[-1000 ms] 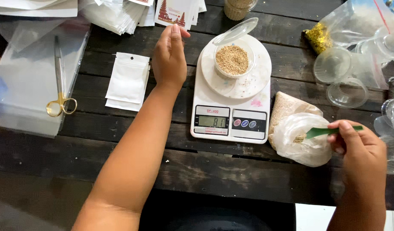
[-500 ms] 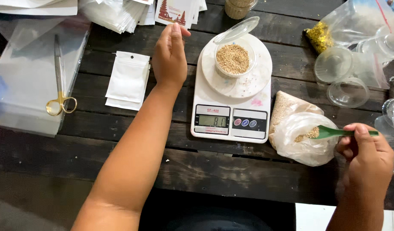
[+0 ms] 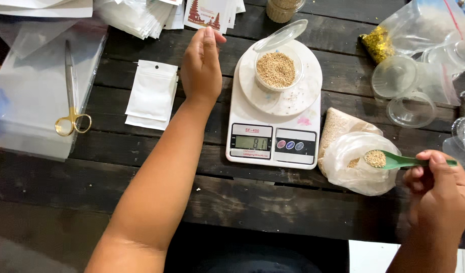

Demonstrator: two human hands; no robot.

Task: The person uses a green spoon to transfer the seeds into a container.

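The tabletop (image 3: 141, 167) is made of dark, rough wooden planks with gaps between them. At the far left lies a large clear plastic bag (image 3: 35, 101), smooth and shiny, and on it rest scissors (image 3: 71, 96) with steel blades and golden handles. In the middle stands a white plastic kitchen scale (image 3: 275, 121) with a round plate and a small grey display. On the plate sits a small clear round cup (image 3: 276, 71), filled with fine tan grains, and its lid leans at the far rim. To the right of the scale lies a soft, thin plastic bag (image 3: 354, 162), open at the top and holding the same grains. At the far right are empty clear cups (image 3: 402, 93) and more bags. Left of the scale lie small white flat pouches (image 3: 152, 93), stacked.

The left hand (image 3: 201, 68) rests flat on the tabletop, fingers stretched and loose, holding nothing, between the pouches and the scale. The right hand (image 3: 439, 194) is closed around the handle of a green plastic spoon (image 3: 394, 161). The spoon bowl carries a small heap of grains and is over the open mouth of the bag, near right of the scale.
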